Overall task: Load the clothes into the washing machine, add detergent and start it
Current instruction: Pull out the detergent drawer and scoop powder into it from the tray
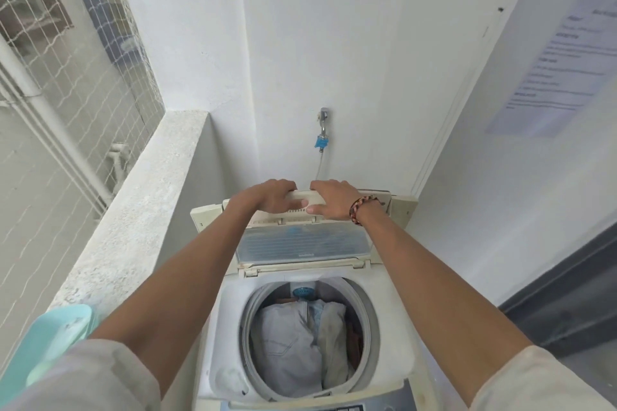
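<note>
A white top-loading washing machine [230,327] stands below me with its folding lid [302,248] raised and bent at the hinge. My left hand [270,198] and my right hand [335,200] both grip the lid's top edge, side by side, thumbs toward me. A beaded bracelet sits on my right wrist. Inside the drum [369,317] lie clothes [290,347]: pale grey trousers, a cream garment and something brown at the right. The control panel [334,407] shows at the bottom edge.
A concrete ledge [143,210] runs along the left with wire mesh [66,53] above it. A mint-green plastic basin [53,344] is at my lower left. A tap with a blue fitting [322,140] is on the wall behind the machine. A printed notice [561,77] hangs on the right wall.
</note>
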